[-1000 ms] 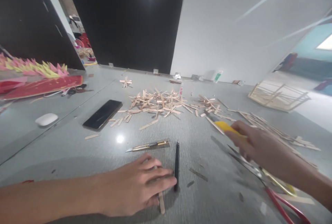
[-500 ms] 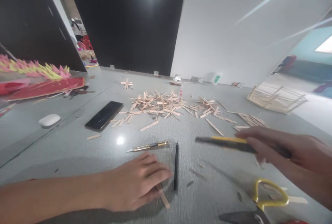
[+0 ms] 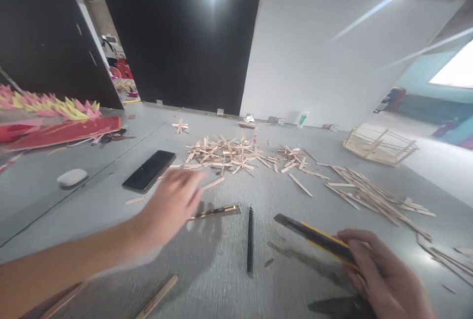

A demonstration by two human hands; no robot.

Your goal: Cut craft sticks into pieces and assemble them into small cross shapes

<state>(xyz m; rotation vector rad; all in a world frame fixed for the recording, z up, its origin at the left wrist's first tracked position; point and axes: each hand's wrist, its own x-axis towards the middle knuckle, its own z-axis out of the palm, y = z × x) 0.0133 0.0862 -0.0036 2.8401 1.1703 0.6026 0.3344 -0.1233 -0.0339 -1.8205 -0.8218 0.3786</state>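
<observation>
My right hand (image 3: pixel 380 270) is wrapped round a yellow and black utility knife (image 3: pixel 314 238), its blade end pointing left above the table. My left hand (image 3: pixel 173 206), blurred, hovers with fingers stretched out and nothing visible in them, between the phone (image 3: pixel 149 170) and a slim craft knife (image 3: pixel 218 211). Part of the craft knife is hidden by that hand. A black pen (image 3: pixel 250 240) lies upright in view between both hands. Near the bottom edge lies a wooden stick (image 3: pixel 158 297). Scissors (image 3: pixel 332 306) are mostly covered by my right hand; a dark blade shows.
A heap of short wooden sticks (image 3: pixel 225 154) lies mid-table, with longer strips (image 3: pixel 369 193) at right. Behind them stands a stick frame (image 3: pixel 380 146). A white case (image 3: pixel 72 177) and red paper craft (image 3: pixel 74 131) are at left. Black and white panels (image 3: pixel 314 58) close off the back.
My left hand has lifted off the stick it was on and moved up and left towards the heap. My right hand has come lower and nearer with the utility knife. The view has tilted up.
</observation>
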